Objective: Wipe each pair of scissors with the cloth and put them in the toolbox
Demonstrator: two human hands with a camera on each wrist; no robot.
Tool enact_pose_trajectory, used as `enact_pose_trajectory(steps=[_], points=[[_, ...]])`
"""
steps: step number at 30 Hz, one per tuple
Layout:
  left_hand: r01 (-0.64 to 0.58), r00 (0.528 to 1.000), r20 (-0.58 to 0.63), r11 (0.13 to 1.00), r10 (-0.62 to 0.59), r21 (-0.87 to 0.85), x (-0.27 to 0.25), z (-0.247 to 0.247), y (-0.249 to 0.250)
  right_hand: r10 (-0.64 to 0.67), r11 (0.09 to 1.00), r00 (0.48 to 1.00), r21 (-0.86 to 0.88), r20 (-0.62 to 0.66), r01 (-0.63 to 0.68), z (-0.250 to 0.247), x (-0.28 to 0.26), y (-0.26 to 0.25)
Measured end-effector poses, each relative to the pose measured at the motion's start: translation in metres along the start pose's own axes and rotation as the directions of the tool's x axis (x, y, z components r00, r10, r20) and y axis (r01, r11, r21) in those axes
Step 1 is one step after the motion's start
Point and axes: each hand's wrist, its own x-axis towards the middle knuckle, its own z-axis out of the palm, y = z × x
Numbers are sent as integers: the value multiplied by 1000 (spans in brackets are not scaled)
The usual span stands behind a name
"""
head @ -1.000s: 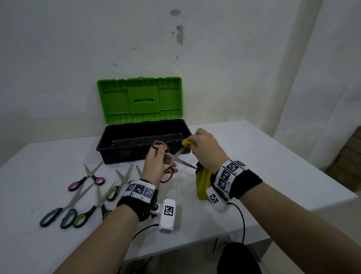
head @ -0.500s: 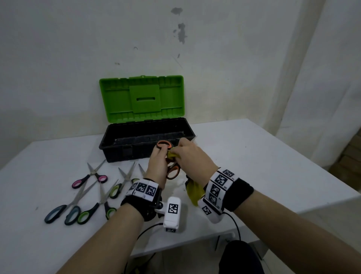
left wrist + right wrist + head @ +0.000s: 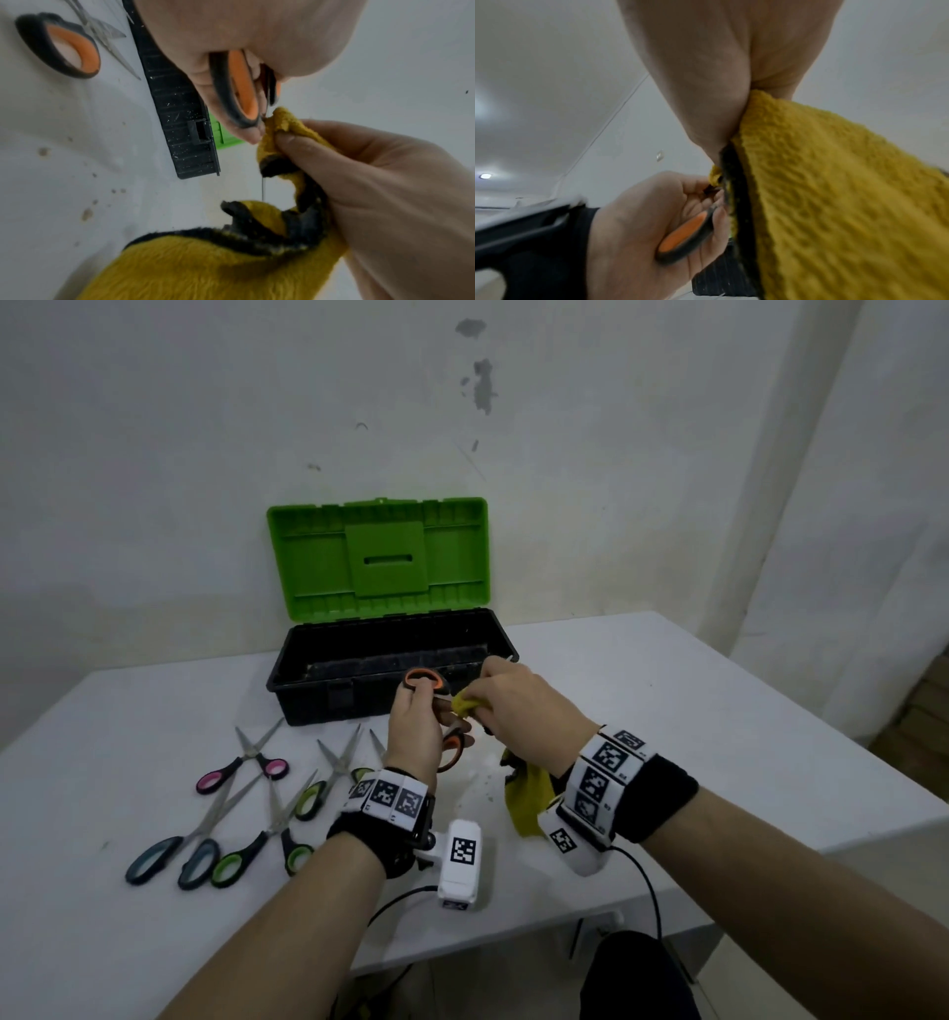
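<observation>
Cloth (image 3: 524,796), yellow, hangs from the right hand (image 3: 518,711), whose fingers pinch a fold of it round the blades of the orange scissors (image 3: 423,683). The left hand (image 3: 416,726) grips those scissors by the handles, above the table (image 3: 719,737). Left of the hands, four more scissors (image 3: 246,762) lie on the table. Behind stands the toolbox (image 3: 328,695), lid open.
</observation>
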Motion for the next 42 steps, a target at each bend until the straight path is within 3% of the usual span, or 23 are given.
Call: enact_pose_trajectory(steps=[4,7,12,18,21,25,31,33,38,42], points=[[-27,999,26,1000,26,14,-1,4,1,-73,997,997,-22,-5,73,3,1,-10],[-47,998,41,998,45,50,0,-1,3,-31,999,999,-23,25,31,3,-1,-2],[-38,997,74,997,34,59,-2,-5,0,10,1000,996,20,-90,-8,-3,-4,6],[-42,999,29,995,39,90,0,-3,0,-13,999,1000,51,19,12,10,-10,6],[-10,1000,24,997,8,79,-1,-2,-2,-32,998,999,58,13,31,2,-7,5],[-18,1000,26,996,15,90,0,1,-1,-81,995,994,-53,77,86,10,-7,-6],[-25,1000,15,998,25,54,1,-2,0,-189,981,977,-32,100,193,14,-11,-7],[-31,1000,5,997,31,65,1,-3,2,-159,985,984,-60,86,164,10,-12,-2],[-20,1000,18,999,19,49,-3,-1,3,-81,996,992,14,-97,83,-4,-11,5],[-70,997,36,992,67,107,-3,5,1,-111,991,994,-68,6,111,15,-11,-3]])
